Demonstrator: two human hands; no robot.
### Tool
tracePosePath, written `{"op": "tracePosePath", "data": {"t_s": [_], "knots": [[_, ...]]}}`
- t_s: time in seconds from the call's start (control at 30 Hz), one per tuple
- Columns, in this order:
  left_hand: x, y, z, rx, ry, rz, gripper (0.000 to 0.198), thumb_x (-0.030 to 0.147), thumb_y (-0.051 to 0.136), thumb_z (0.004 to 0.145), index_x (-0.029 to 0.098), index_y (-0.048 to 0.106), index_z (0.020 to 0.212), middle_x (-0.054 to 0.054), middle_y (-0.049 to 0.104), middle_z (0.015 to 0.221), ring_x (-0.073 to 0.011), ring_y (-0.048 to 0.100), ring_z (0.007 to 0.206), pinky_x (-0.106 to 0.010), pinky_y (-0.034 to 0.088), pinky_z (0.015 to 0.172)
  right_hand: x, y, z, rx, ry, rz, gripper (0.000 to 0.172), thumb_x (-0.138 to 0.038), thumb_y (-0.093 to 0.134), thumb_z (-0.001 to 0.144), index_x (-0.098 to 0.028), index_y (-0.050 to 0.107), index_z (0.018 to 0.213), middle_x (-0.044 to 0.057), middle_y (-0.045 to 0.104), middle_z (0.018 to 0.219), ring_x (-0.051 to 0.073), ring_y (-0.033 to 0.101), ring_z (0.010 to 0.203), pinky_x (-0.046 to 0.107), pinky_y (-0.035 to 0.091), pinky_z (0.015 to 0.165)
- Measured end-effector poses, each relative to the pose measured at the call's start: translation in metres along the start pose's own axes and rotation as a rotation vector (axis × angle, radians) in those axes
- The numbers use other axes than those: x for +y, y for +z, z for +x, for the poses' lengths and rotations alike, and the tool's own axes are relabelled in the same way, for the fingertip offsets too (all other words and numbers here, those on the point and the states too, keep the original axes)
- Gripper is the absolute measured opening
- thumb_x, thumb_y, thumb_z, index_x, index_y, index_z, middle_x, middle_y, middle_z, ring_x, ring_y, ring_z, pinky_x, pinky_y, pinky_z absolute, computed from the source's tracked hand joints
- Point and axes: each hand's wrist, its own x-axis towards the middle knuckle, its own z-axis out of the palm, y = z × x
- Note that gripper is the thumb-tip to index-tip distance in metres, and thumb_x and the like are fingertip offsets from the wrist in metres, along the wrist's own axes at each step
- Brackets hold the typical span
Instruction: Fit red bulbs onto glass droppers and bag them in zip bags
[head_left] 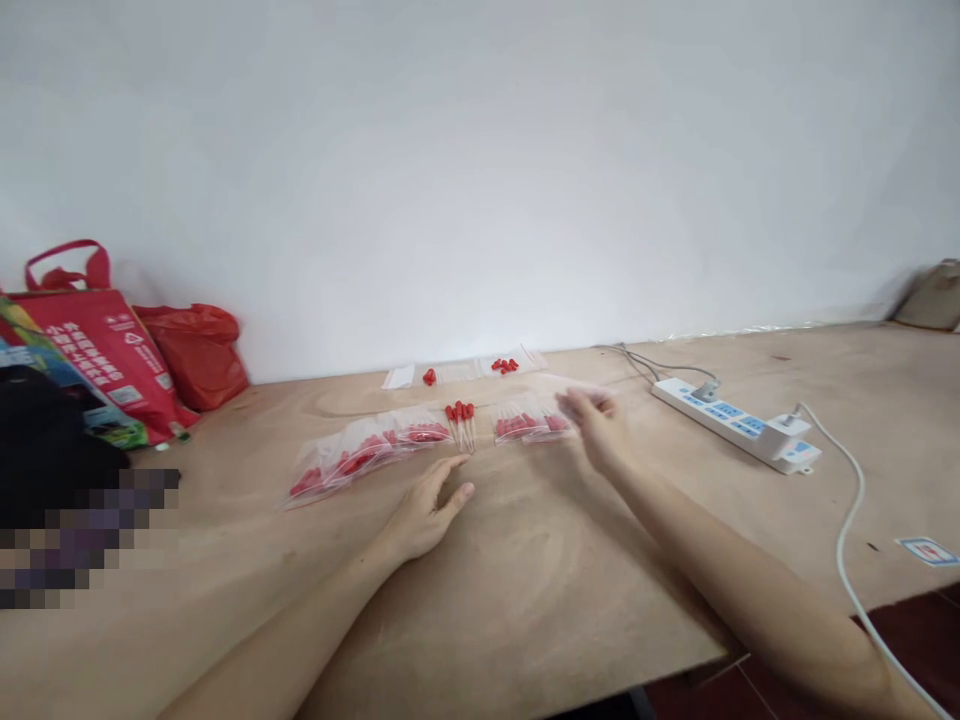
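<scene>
My left hand (429, 508) rests low over the wooden table, open, with its thumb apart from the fingers. Just beyond its fingertips lie a few thin pale sticks with red heads (460, 412), side by side. My right hand (596, 425) is raised at the right, its fingers pinched on a clear plastic bag (566, 382) that is blurred. Below that hand are zip bags with red pieces (521, 428). To the left stretches a row of overlapping zip bags holding more red pieces (364, 455). Farther back, loose red pieces (505, 366) lie on flat clear bags (457, 373).
A white power strip (735, 425) with plugs and a trailing cable (855, 520) lies to the right. At the left stand a red shopping bag (112, 350) and a red plastic bag (199, 350), beside dark cloth (52, 450). A white wall backs the table (495, 600).
</scene>
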Motion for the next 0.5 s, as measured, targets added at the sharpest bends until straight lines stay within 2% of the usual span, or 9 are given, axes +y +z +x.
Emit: {"op": "tracePosePath", "data": {"t_s": [0.07,0.13,0.2,0.3,0.4,0.43,0.5], "knots": [[0.003,0.001,0.002,0.003,-0.154,-0.312,0.048,0.049,0.046,0.077,0.018,0.042,0.113,-0.01,0.053,0.11,-0.0231,0.051,0.103,-0.038,0.038,0.09,0.0,0.023,-0.04,-0.172,0.083,0.112,0.03,-0.041,0.065,0.058,-0.018,0.046,0.065,0.002,0.061,0.076,0.015,0.06,0.071,0.027,0.046,0.063],[0.006,0.003,0.004,0.008,-0.278,-0.585,0.052,0.051,0.05,0.073,0.018,0.041,0.112,-0.01,0.058,0.101,-0.0215,0.056,0.093,-0.036,0.043,0.084,0.003,0.038,-0.077,-0.358,0.132,0.096,0.032,-0.04,0.068,0.057,-0.018,0.044,0.058,0.001,0.062,0.072,0.014,0.058,0.069,0.025,0.045,0.062],[0.009,0.003,0.004,0.05,-0.339,-0.684,0.054,0.047,0.06,0.067,0.018,0.042,0.108,-0.006,0.06,0.089,-0.018,0.059,0.082,-0.031,0.046,0.075,0.005,0.042,-0.101,-0.584,0.234,0.05,0.032,-0.039,0.068,0.057,-0.018,0.044,0.056,-0.002,0.06,0.065,0.011,0.056,0.062,0.022,0.043,0.058],[0.007,-0.003,0.003,0.084,-0.356,-0.534,0.053,0.038,0.068,0.059,0.017,0.046,0.102,0.002,0.056,0.068,-0.0113,0.056,0.061,-0.024,0.046,0.06,0.001,0.034,-0.107,-1.022,0.454,-0.097,0.029,-0.038,0.07,0.054,-0.016,0.052,0.062,-0.004,0.057,0.055,0.007,0.053,0.05,0.018,0.04,0.047],[-0.001,-0.019,0.001,-0.093,-0.339,-0.234,0.046,0.038,0.066,0.06,0.015,0.05,0.097,0.004,0.052,0.065,-0.0084,0.049,0.048,-0.022,0.041,0.048,-0.013,0.021,-0.086,-1.448,0.648,-0.23,0.032,-0.04,0.069,0.055,-0.014,0.06,0.071,-0.001,0.06,0.059,0.009,0.056,0.05,0.017,0.041,0.045],[-0.003,-0.025,0.001,-0.146,-0.312,-0.11,0.043,0.038,0.065,0.061,0.016,0.052,0.095,0.003,0.053,0.067,-0.0092,0.05,0.049,-0.022,0.041,0.047,-0.017,0.018,-0.077,-1.501,0.662,-0.279,0.033,-0.04,0.069,0.055,-0.014,0.06,0.072,-0.001,0.061,0.061,0.008,0.055,0.048,0.017,0.04,0.043],[-0.004,-0.035,0.001,-0.159,-0.196,0.159,0.036,0.036,0.064,0.063,0.017,0.056,0.093,0.0,0.056,0.075,-0.0136,0.054,0.06,-0.026,0.044,0.054,-0.021,0.015,-0.058,-1.478,0.602,-0.378,0.03,-0.041,0.066,0.059,-0.014,0.06,0.071,0.0,0.062,0.065,0.005,0.051,0.041,0.014,0.034,0.036]]}}
